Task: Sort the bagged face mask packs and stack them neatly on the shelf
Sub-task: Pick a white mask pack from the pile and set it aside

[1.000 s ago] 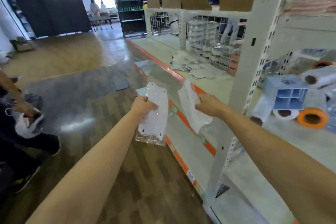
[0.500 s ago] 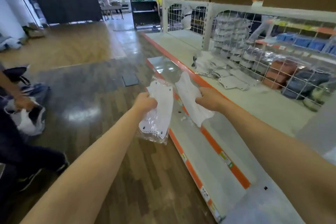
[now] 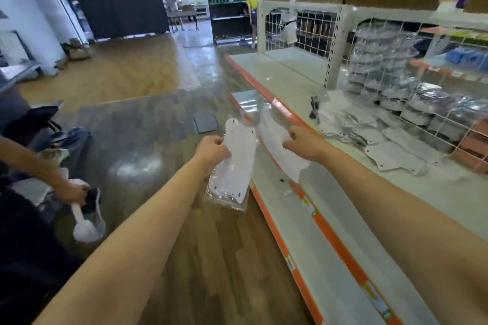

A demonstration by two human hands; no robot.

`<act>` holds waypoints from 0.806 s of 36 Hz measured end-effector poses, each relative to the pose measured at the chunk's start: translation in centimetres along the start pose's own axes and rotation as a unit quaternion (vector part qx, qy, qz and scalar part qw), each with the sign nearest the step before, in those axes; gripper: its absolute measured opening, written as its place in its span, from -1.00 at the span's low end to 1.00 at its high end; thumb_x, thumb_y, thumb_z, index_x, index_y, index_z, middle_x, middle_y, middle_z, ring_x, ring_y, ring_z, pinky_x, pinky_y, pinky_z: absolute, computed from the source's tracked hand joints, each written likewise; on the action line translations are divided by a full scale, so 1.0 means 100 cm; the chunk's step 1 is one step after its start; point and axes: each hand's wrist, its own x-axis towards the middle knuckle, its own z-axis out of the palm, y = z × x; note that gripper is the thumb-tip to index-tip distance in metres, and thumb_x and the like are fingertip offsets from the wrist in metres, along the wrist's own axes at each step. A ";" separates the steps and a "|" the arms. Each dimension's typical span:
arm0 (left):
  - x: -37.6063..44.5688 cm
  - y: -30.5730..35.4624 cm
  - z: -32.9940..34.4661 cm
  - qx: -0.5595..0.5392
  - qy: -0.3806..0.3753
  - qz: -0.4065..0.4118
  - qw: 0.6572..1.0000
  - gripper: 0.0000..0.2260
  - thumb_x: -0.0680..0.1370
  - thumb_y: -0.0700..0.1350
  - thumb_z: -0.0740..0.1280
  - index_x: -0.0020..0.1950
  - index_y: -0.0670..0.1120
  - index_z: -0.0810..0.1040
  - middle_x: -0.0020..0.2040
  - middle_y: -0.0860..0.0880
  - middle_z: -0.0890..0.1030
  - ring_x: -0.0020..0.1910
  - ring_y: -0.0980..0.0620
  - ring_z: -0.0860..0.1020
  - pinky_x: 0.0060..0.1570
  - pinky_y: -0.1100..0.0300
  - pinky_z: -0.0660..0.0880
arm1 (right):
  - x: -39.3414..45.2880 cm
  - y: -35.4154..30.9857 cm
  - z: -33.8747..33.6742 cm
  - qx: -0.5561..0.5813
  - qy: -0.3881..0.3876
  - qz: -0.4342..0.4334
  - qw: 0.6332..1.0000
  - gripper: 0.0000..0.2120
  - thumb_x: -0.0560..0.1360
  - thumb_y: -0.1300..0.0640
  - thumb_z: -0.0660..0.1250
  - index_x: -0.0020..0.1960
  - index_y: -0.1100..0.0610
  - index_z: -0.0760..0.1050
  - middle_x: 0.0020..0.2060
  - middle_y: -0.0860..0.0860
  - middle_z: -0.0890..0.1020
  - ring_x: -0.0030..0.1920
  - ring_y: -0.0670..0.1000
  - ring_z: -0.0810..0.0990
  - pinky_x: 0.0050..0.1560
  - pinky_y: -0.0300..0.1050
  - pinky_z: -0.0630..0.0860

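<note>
— Where are the mask packs sitting?
— One pack [image 3: 232, 163] is hanging from the left hand [image 3: 211, 150], another pack [image 3: 280, 148] from the right hand [image 3: 303, 141], fingers pinching both, over the shelf's [image 3: 343, 219] front edge.
— And others?
— Loose packs [image 3: 383, 145] are lying mid-shelf; stacks [image 3: 380, 66] are standing against its back edge.

— What was the person wearing on the arms?

— Nothing that showed. Both forearms were bare from the bottom edge of the view right up to the wrists, with no sleeve or cuff in sight.

— Anything on the wrists, a watch or a band?

— No watch, no band, no bracelet. The left hand [image 3: 211, 149] and the right hand [image 3: 303, 141] were bare too: no gloves, and I saw no rings.

— And the rest of the body?

— Out of view. Only the two arms and hands showed, long and stretched by the wide lens.
</note>
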 end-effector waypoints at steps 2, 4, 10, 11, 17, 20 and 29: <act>0.026 0.000 -0.003 -0.001 -0.012 0.003 1.000 -0.88 0.36 -0.39 0.29 -0.21 -0.19 0.48 -0.28 -0.14 0.41 -0.24 -0.01 0.35 -0.25 0.12 0.26 | 0.020 -0.001 0.000 0.007 0.006 0.004 1.000 -0.91 0.53 0.14 0.21 -0.08 0.17 0.40 -0.36 -0.03 0.29 -0.32 0.00 0.33 -0.39 -0.17 0.18; 0.054 0.001 -0.006 -0.002 -0.019 0.006 1.000 -0.87 0.37 -0.40 0.27 -0.21 -0.19 0.48 -0.26 -0.14 0.41 -0.23 -0.02 0.36 -0.24 0.11 0.27 | 0.040 -0.004 -0.002 -0.012 0.004 0.007 1.000 -0.88 0.54 0.14 0.20 -0.12 0.18 0.39 -0.36 -0.03 0.29 -0.26 0.04 0.35 -0.40 -0.19 0.18; 0.124 0.009 -0.009 0.021 -0.037 0.014 0.999 -0.79 0.44 -0.38 0.25 -0.34 -0.14 0.42 -0.36 -0.08 0.40 -0.33 0.00 0.36 -0.31 0.19 0.27 | 0.097 -0.010 -0.005 -0.024 0.032 0.029 0.999 -0.68 0.53 0.16 0.19 -0.31 -0.09 0.16 -0.39 -0.03 0.28 -0.34 0.01 0.30 -0.43 -0.21 0.14; 0.136 0.008 -0.007 0.014 -0.039 0.012 0.999 -0.80 0.43 -0.38 0.25 -0.34 -0.15 0.43 -0.35 -0.10 0.41 -0.31 -0.01 0.36 -0.27 0.17 0.28 | 0.106 -0.010 -0.004 -0.019 0.037 0.037 0.998 -0.63 0.53 0.17 0.20 -0.32 -0.10 0.09 -0.39 -0.03 0.29 -0.35 0.00 0.30 -0.43 -0.20 0.14; 0.198 0.012 0.001 0.012 -0.054 0.019 0.998 -0.86 0.42 -0.37 0.24 -0.17 -0.14 0.49 -0.24 -0.14 0.44 -0.22 -0.02 0.37 -0.20 0.13 0.29 | 0.162 -0.010 -0.005 -0.061 0.014 0.051 0.997 -0.58 0.53 0.16 0.21 -0.33 -0.11 0.03 -0.37 -0.01 0.31 -0.23 0.07 0.35 -0.42 -0.21 0.16; 0.228 0.019 0.000 0.014 -0.053 0.024 0.998 -0.85 0.44 -0.38 0.22 -0.18 -0.16 0.50 -0.27 -0.13 0.43 -0.32 0.01 0.33 -0.33 0.21 0.25 | 0.196 -0.007 -0.009 -0.060 0.025 0.050 0.997 -0.63 0.53 0.14 0.22 -0.35 -0.04 0.11 -0.39 -0.01 0.30 -0.30 0.06 0.33 -0.42 -0.20 0.14; 0.303 0.040 -0.005 0.027 -0.015 -0.001 1.000 -0.87 0.39 -0.39 0.23 -0.25 -0.18 0.46 -0.33 -0.13 0.36 -0.33 -0.02 0.31 -0.33 0.19 0.22 | 0.287 0.001 -0.024 -0.045 0.039 0.029 0.998 -0.69 0.55 0.08 0.21 -0.33 0.15 0.28 -0.36 0.04 0.39 -0.27 0.06 0.36 -0.40 -0.18 0.18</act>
